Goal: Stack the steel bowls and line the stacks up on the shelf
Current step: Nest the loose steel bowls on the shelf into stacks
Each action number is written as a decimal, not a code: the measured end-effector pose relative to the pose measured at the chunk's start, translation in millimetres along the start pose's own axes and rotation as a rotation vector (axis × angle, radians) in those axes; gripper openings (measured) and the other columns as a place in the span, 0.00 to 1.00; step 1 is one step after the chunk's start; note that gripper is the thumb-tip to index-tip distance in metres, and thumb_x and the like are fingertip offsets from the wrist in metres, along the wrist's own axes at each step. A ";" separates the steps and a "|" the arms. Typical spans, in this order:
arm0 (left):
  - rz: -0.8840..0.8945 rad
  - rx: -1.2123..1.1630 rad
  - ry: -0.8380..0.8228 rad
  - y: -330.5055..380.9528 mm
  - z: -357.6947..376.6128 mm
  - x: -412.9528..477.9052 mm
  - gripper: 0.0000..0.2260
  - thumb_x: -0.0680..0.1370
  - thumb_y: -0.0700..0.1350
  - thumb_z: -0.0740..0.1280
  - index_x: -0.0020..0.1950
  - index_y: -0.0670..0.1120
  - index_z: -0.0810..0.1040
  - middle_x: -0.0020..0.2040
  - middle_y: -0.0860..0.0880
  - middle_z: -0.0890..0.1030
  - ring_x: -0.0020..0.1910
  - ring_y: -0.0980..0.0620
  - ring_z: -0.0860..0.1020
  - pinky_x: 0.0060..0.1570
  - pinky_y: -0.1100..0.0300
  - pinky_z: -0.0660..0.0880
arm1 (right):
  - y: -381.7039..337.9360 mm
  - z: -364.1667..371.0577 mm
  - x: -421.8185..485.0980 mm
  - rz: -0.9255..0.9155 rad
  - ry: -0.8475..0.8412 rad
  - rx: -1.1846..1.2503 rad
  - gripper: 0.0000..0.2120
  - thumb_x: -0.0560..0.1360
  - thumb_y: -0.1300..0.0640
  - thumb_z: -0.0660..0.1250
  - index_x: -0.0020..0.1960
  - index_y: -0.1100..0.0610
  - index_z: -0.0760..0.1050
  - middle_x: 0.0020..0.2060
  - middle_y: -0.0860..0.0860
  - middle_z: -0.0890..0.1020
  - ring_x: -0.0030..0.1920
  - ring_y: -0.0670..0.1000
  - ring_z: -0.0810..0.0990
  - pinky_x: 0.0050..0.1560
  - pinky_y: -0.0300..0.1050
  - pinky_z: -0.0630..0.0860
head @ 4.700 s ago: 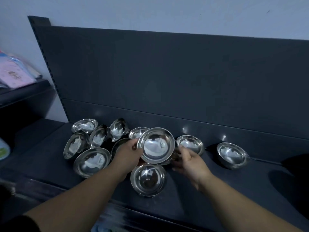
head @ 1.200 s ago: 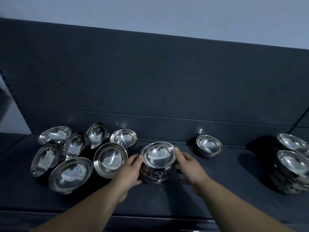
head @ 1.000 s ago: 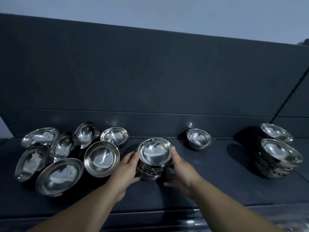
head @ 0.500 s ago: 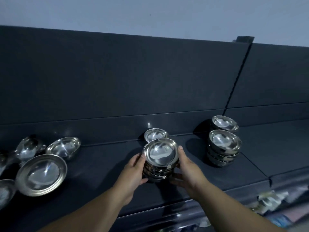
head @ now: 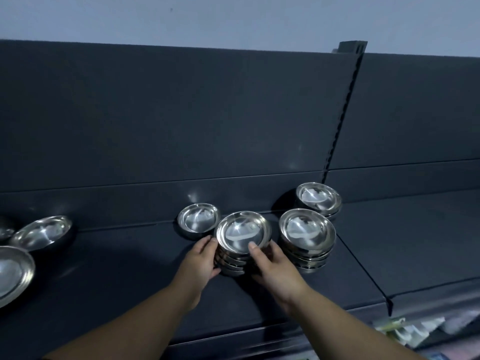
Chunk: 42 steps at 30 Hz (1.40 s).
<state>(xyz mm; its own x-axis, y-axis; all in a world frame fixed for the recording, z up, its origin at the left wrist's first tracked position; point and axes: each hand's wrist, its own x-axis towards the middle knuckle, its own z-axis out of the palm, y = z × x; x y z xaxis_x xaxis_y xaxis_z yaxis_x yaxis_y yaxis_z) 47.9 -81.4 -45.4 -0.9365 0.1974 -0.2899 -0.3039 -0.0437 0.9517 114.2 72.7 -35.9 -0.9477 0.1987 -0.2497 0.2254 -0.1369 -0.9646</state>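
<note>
A stack of several steel bowls stands on the dark shelf, held from both sides. My left hand grips its left side, and my right hand grips its right side with the thumb on the top rim. Just right of it stands a second stack, and a shorter stack sits behind that against the back panel. A single bowl lies just behind and left of the held stack.
Loose bowls lie at the far left: one tilted, one large cut by the frame edge. An upright slotted post divides the back panel. Packaged goods show on a lower shelf at the bottom right.
Both hands have carried the stack to the right along the shelf, from beside the loose bowls to right next to the other stacks.
</note>
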 end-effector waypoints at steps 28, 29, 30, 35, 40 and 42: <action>-0.185 0.107 0.028 8.0 -64.0 126.7 0.18 0.80 0.48 0.63 0.67 0.41 0.70 0.58 0.44 0.78 0.41 0.49 0.80 0.36 0.60 0.77 | 34.6 47.5 -20.7 0.094 0.239 -1.382 0.31 0.73 0.34 0.61 0.72 0.47 0.65 0.68 0.50 0.70 0.68 0.55 0.67 0.69 0.49 0.66; -0.191 0.101 0.018 6.9 -65.1 130.9 0.17 0.80 0.47 0.63 0.66 0.40 0.71 0.57 0.43 0.78 0.41 0.48 0.80 0.35 0.60 0.77 | 35.4 51.7 -22.0 0.089 0.246 -1.386 0.31 0.72 0.34 0.61 0.71 0.47 0.66 0.67 0.50 0.72 0.67 0.55 0.69 0.67 0.48 0.67; -0.193 0.102 0.012 6.6 -66.1 133.2 0.16 0.79 0.45 0.63 0.65 0.40 0.72 0.57 0.43 0.79 0.42 0.47 0.80 0.34 0.60 0.77 | 35.5 55.3 -23.8 0.081 0.252 -1.386 0.30 0.72 0.34 0.60 0.70 0.47 0.67 0.65 0.50 0.73 0.66 0.55 0.70 0.66 0.47 0.69; -0.214 0.071 0.004 -0.6 -87.9 127.3 0.14 0.77 0.41 0.64 0.62 0.41 0.74 0.54 0.42 0.81 0.49 0.46 0.82 0.35 0.61 0.79 | 38.3 81.9 -28.4 0.020 0.205 -1.347 0.25 0.73 0.37 0.62 0.67 0.46 0.71 0.60 0.49 0.77 0.61 0.53 0.76 0.60 0.45 0.72; -0.170 0.057 0.056 -3.2 -128.0 87.3 0.08 0.77 0.41 0.65 0.55 0.43 0.75 0.53 0.43 0.82 0.50 0.47 0.82 0.43 0.60 0.80 | 41.2 117.1 -20.0 -0.061 0.091 -1.279 0.25 0.74 0.39 0.63 0.68 0.48 0.71 0.62 0.51 0.77 0.62 0.53 0.76 0.62 0.44 0.72; -0.146 0.041 0.094 -2.1 -148.1 67.2 0.06 0.77 0.41 0.65 0.53 0.45 0.76 0.52 0.43 0.82 0.50 0.47 0.82 0.44 0.59 0.80 | 40.7 132.8 -16.5 -0.108 0.038 -1.253 0.25 0.75 0.39 0.64 0.69 0.49 0.71 0.63 0.51 0.78 0.63 0.52 0.76 0.62 0.42 0.71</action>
<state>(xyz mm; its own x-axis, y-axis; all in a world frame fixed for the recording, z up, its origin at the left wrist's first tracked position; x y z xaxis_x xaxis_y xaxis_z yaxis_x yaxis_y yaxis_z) -40.3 -213.0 -81.8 -0.8958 0.1063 -0.4315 -0.4321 0.0187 0.9016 109.0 -65.0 -59.8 -0.9723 0.1816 -0.1469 0.2258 0.8914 -0.3930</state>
